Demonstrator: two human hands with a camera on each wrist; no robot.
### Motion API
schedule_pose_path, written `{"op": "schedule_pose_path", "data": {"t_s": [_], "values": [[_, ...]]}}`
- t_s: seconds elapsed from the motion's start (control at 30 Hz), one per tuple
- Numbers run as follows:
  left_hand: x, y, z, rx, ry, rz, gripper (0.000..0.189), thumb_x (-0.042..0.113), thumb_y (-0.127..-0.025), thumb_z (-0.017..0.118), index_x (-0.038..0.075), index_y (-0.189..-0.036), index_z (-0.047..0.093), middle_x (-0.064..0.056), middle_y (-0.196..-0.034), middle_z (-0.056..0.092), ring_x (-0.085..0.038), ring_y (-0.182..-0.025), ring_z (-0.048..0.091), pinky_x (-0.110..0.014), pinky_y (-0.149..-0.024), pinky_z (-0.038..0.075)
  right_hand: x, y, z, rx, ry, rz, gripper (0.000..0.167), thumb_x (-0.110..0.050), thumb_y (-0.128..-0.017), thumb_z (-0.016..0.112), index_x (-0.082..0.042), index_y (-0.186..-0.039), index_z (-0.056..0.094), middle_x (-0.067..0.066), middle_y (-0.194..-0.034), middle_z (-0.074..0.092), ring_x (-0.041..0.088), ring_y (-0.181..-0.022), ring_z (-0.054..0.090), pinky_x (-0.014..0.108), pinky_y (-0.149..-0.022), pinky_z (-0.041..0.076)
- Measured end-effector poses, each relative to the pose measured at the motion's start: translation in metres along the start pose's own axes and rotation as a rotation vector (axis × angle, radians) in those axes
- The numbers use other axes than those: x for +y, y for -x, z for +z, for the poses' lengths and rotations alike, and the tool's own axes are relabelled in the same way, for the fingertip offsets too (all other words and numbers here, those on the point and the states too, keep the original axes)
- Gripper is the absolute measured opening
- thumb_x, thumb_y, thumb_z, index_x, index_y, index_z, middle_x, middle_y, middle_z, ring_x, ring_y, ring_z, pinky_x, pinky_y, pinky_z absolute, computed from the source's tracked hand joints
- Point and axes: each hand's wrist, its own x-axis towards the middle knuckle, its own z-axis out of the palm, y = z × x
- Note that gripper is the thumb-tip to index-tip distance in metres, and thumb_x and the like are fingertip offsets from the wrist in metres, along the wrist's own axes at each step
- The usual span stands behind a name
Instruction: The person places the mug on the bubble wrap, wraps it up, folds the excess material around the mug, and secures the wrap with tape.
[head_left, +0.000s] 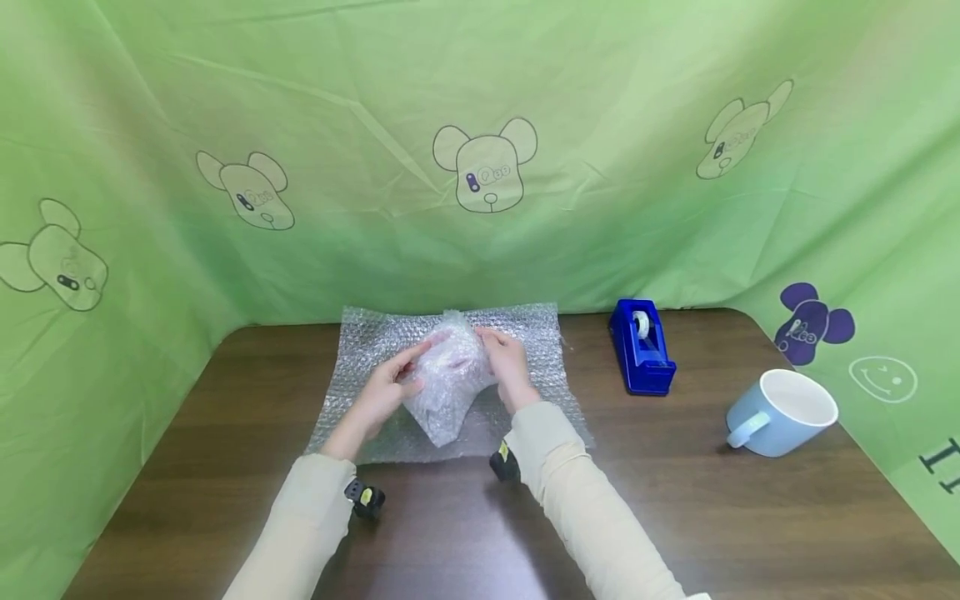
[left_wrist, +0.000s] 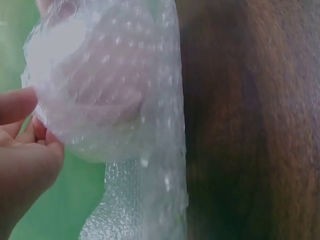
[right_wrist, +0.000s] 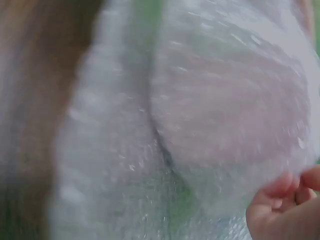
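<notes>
A bundle of clear bubble wrap (head_left: 448, 379) is held up between both hands over a flat sheet of the same wrap. Through its layers shows a pinkish, rounded object (left_wrist: 107, 95), blurred by the bubbles. My left hand (head_left: 381, 393) grips the bundle's left side, with thumb and fingertips pinching the wrap in the left wrist view. On the opposite side, my right hand (head_left: 510, 365) holds the upper right edge. Its curled fingertips (right_wrist: 280, 187) pinch the wrap's margin in the right wrist view. A corner of the bundle points down toward the near side.
The bubble wrap sheet (head_left: 362, 337) lies across the back middle of the brown wooden table (head_left: 247, 417). To its right stands a blue tape dispenser (head_left: 647, 358) with a roll of tape. Farther right is a light blue mug (head_left: 780, 417). Green printed cloth (head_left: 360, 250) surrounds the table.
</notes>
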Motion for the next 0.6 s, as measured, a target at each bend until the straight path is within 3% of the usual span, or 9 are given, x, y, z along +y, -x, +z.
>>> {"op": "schedule_pose_path", "data": {"t_s": [0.1,0.17,0.23,0.3,0.4,0.47,0.6], "values": [[-0.001,-0.001,-0.003,-0.018,0.034,0.014,0.061,-0.009,-0.087,0.05,0.006,-0.145,0.037,-0.02,-0.136,0.043,-0.024,-0.117,0.041,-0.029,-0.099,0.041,0.001,-0.007,-0.007,-0.056,-0.15,0.119,0.034,-0.018,-0.099,0.048,-0.007,-0.129,0.058,0.009,-0.126,0.06,0.002,-0.063,0.039,0.014,-0.055,0.036],[-0.002,-0.001,-0.004,-0.024,0.089,0.018,0.066,-0.014,-0.082,0.048,0.004,-0.145,0.037,-0.019,-0.14,0.042,-0.023,-0.118,0.04,-0.026,-0.1,0.039,0.006,-0.009,-0.014,-0.106,-0.286,0.131,0.034,-0.016,-0.099,0.049,-0.005,-0.13,0.057,0.009,-0.129,0.059,0.002,-0.063,0.04,0.012,-0.052,0.036],[-0.003,0.0,-0.005,-0.027,0.164,0.021,0.071,-0.018,-0.077,0.043,0.002,-0.145,0.036,-0.018,-0.146,0.039,-0.023,-0.124,0.039,-0.029,-0.108,0.037,0.044,-0.041,-0.018,-0.15,-0.455,0.099,0.031,-0.018,-0.095,0.057,-0.008,-0.123,0.063,0.006,-0.119,0.065,0.002,-0.063,0.045,0.012,-0.05,0.038],[-0.005,0.001,-0.007,-0.019,0.242,0.021,0.075,-0.02,-0.073,0.037,0.0,-0.145,0.035,-0.015,-0.153,0.034,-0.027,-0.133,0.036,-0.036,-0.117,0.028,0.059,-0.051,-0.02,-0.098,-0.541,0.094,0.029,-0.019,-0.093,0.061,-0.007,-0.119,0.064,0.004,-0.11,0.068,0.003,-0.065,0.048,0.013,-0.052,0.038],[-0.006,0.004,-0.009,0.028,0.298,0.018,0.068,-0.016,-0.077,0.031,-0.002,-0.144,0.036,-0.015,-0.155,0.032,-0.031,-0.143,0.029,-0.045,-0.121,0.017,0.066,-0.052,-0.015,0.107,-0.514,0.097,0.023,-0.018,-0.092,0.061,-0.003,-0.109,0.065,0.002,-0.094,0.064,0.004,-0.065,0.05,0.013,-0.052,0.039],[-0.006,0.004,-0.009,0.066,0.269,0.009,0.06,-0.008,-0.084,0.03,0.0,-0.143,0.038,-0.013,-0.154,0.034,-0.031,-0.145,0.027,-0.049,-0.121,0.013,0.044,-0.024,-0.012,0.253,-0.418,0.125,0.017,-0.013,-0.096,0.053,0.001,-0.099,0.063,0.002,-0.084,0.059,0.005,-0.065,0.047,0.014,-0.053,0.039],[-0.007,-0.001,-0.01,0.092,0.154,-0.002,0.053,0.002,-0.092,0.029,0.004,-0.144,0.039,-0.011,-0.154,0.034,-0.029,-0.146,0.024,-0.051,-0.121,0.01,0.031,0.008,-0.01,0.282,-0.316,0.114,0.027,-0.005,-0.095,0.041,-0.01,-0.069,0.048,-0.003,-0.067,0.044,0.008,-0.062,0.042,0.018,-0.058,0.041]]}}
